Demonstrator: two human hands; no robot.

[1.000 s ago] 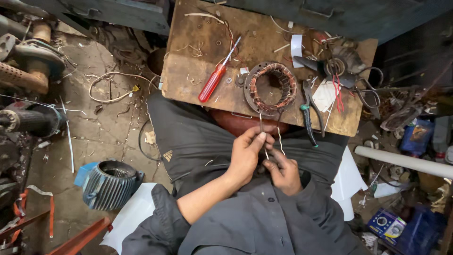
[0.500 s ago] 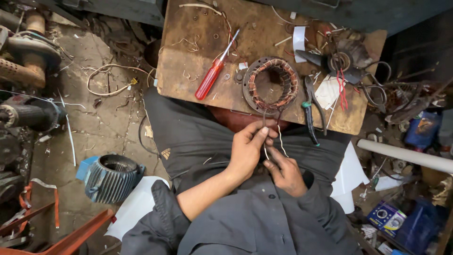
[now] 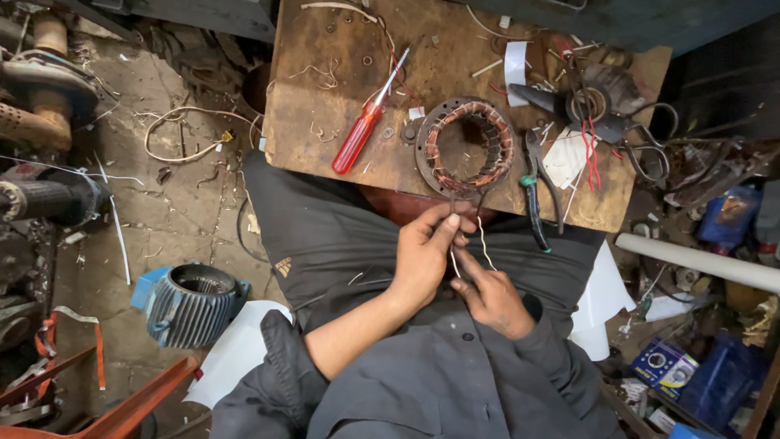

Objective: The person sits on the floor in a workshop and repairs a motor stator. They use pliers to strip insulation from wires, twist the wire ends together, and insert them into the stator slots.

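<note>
Grey finned motor housing [image 3: 191,305]: we log it on the floor at far left, well apart from the work; its lower end is too dark to read.
Red-handled screwdriver [image 3: 367,124]: lies loose on the rusty brown wooden board [image 3: 325,122], clear of both hands. We judge it could roll off if the board, which rests across our lap, is jolted.
Left hand [image 3: 426,254]: fingers curled, thumb and forefinger pinching the thin dark lead wires [image 3: 465,197] just below the stator. Whether one strand or two sits in the pinch, we cannot tell.
Round steel stator ring with copper windings [image 3: 467,145]: lies flat on the board near its front edge, the leads hanging from it towards us. Risk, in our judgement: a hard pull on the leads could drag the ring off the edge or snap a strand at the winding.
Thin white sleeve-like strand [image 3: 483,242]: runs between the two hands; its ends are lost behind the fingers.
Right hand [image 3: 491,297]: half closed, fingertips pinching the lower ends of the wires; the grip itself is hidden by the knuckles.
Green-handled pliers [image 3: 536,191]: overhang the board's front edge; we think a knock could tip them off.
Dark tangle of wires and parts [image 3: 605,106]: too cluttered for us to sort.
</note>
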